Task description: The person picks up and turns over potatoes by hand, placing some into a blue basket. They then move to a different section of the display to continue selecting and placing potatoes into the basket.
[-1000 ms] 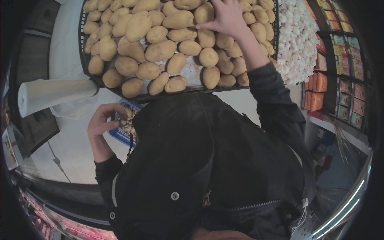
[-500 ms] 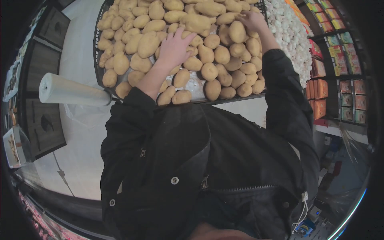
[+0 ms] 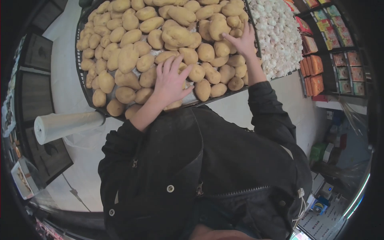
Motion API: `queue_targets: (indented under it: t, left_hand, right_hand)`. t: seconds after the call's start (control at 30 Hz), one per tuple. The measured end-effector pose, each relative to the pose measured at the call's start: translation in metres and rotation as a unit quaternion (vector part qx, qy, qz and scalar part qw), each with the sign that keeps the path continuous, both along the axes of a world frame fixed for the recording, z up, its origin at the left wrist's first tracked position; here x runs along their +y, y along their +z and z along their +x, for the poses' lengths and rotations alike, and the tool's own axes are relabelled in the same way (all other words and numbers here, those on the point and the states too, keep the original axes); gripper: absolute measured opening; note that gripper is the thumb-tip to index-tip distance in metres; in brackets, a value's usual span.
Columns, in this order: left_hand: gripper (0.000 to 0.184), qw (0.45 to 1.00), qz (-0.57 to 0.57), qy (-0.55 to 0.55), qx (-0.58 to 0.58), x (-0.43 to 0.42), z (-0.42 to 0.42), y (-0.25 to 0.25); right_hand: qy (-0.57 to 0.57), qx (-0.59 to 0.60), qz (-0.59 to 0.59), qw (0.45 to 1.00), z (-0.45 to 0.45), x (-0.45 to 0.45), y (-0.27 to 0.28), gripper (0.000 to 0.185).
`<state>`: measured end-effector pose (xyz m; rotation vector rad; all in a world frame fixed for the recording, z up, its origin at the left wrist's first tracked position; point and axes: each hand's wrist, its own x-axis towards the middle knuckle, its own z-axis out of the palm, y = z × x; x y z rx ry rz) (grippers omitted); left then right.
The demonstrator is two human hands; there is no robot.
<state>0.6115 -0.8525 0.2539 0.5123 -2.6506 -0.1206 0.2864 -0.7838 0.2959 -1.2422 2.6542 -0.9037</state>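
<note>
Many potatoes point(image 3: 128, 58) lie heaped in a black crate point(image 3: 82, 82) at the top of the view. Over the near middle of the heap is my left hand point(image 3: 171, 82), its fingers spread and resting on potatoes, with nothing held. Near the crate's right side, my right hand point(image 3: 243, 41) has its thumb and fingers apart beside a large potato point(image 3: 219, 29). The thumb reaches towards that potato; whether it touches is unclear.
White garlic bulbs point(image 3: 276, 38) fill the area right of the crate. A roll of plastic bags point(image 3: 68, 125) sticks out at the left. Shelves with orange packets point(image 3: 314, 82) and small boxes stand at the right.
My left hand has come up from the blue basket onto the potatoes, and the basket is out of sight. My right hand has moved over the heap and opened. The view has shifted.
</note>
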Motion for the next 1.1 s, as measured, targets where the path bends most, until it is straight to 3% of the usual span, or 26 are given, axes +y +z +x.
queue_targets:
  t: [0.1, 0.2, 0.27, 0.43, 0.57, 0.7, 0.9, 1.1]
  left_hand:
    - [0.058, 0.998, -0.012, 0.017, 0.059, 0.010, -0.014, -0.002]
    - [0.058, 0.997, 0.009, 0.029, 0.070, 0.019, -0.014, -0.004]
    - [0.053, 0.997, 0.013, 0.030, 0.066, 0.023, -0.016, -0.002]
    - [0.056, 0.994, 0.013, 0.098, 0.055, 0.035, -0.015, 0.002]
    - [0.059, 0.986, 0.005, 0.155, 0.055, 0.033, -0.011, -0.004]
    - [0.065, 0.983, 0.031, 0.181, 0.028, 0.041, -0.016, -0.010]
    - [0.062, 0.971, 0.021, 0.236, 0.019, 0.076, -0.029, -0.019]
    - [0.058, 0.956, 0.084, 0.280, 0.037, 0.111, -0.037, -0.029]
  right_hand:
    - [-0.022, -0.008, 0.061, 0.998, 0.007, -0.039, -0.005, 0.123]
    - [-0.017, 0.030, 0.056, 0.998, 0.026, -0.059, -0.007, 0.105]
    - [0.080, 0.130, 0.006, 0.988, 0.035, -0.063, -0.015, 0.083]
    - [0.328, 0.239, -0.097, 0.909, 0.081, -0.057, -0.042, 0.061]
    - [0.404, 0.211, -0.094, 0.885, 0.087, -0.035, -0.028, 0.068]
    - [0.397, 0.212, -0.075, 0.890, 0.068, 0.003, -0.020, 0.060]
    - [0.192, 0.232, -0.131, 0.945, -0.028, 0.057, -0.030, 0.044]
    - [0.163, 0.123, -0.016, 0.979, -0.085, 0.063, -0.038, 0.065]
